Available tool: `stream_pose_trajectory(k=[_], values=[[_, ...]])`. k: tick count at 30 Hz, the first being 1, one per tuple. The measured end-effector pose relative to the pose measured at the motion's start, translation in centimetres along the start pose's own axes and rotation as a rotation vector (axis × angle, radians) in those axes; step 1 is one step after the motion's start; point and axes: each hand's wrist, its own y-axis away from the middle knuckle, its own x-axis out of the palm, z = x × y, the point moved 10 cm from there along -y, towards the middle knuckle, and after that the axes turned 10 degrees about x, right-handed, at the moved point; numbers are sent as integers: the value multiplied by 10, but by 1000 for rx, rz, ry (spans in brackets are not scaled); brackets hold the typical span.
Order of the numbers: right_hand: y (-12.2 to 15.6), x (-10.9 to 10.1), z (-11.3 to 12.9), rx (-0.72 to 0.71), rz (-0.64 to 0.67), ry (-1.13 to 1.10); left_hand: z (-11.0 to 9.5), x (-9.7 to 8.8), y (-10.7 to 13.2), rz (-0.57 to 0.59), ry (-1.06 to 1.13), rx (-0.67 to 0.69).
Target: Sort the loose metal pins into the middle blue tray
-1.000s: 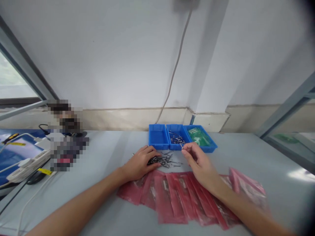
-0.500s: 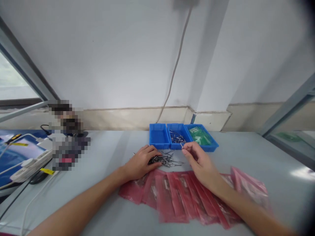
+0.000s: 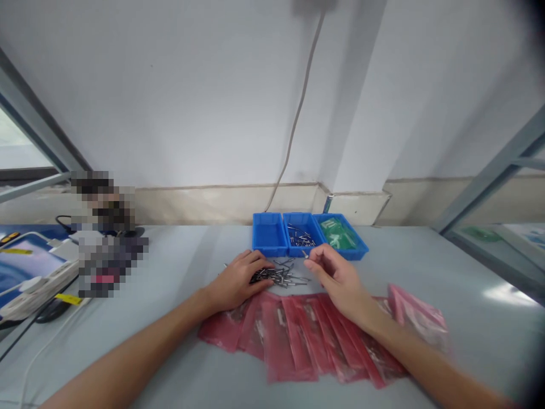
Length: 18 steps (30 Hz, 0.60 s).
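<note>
My left hand [image 3: 240, 279] lies on the table with thumb and fingers apart, curved around the left side of a loose pile of thin metal pins [image 3: 281, 276]. The fingers touch the pile and hide part of it. My right hand [image 3: 336, 278] is raised right of the pile, thumb and forefinger pinching one small metal pin [image 3: 305, 254] by its end. Just behind stands a blue bin of metal parts [image 3: 322, 237]. Below both hands, pink plastic bags [image 3: 281, 355] overlap in a row, with small parts showing inside several; my right forearm crosses over some.
An empty-looking blue bin [image 3: 269, 250] stands left of the parts bin. To its right, another blue bin [image 3: 361, 253] holds green-and-white packets [image 3: 339, 233]. At far left are a power strip [image 3: 40, 289], cables and a blurred-out person. A wall [image 3: 213, 113] rises behind the table.
The view has shifted slightly, so everything sits a little further left. My right hand still pinches the pin, and my left hand keeps its place at the pile.
</note>
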Motion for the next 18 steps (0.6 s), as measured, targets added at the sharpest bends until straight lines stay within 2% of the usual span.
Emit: stream_pose_trajectory(k=[5, 10, 13, 18], values=[[-3, 4, -6, 93, 72, -179, 0, 0, 0, 7, 2, -2], [-5, 1, -6, 102, 48, -260, 2, 1, 1, 5, -1, -5], [-4, -5, -4, 59, -8, -197, 1, 0, 1, -2, -4, -6], [4, -14, 12, -61, -129, 82, 0, 0, 0, 6, -3, -10]])
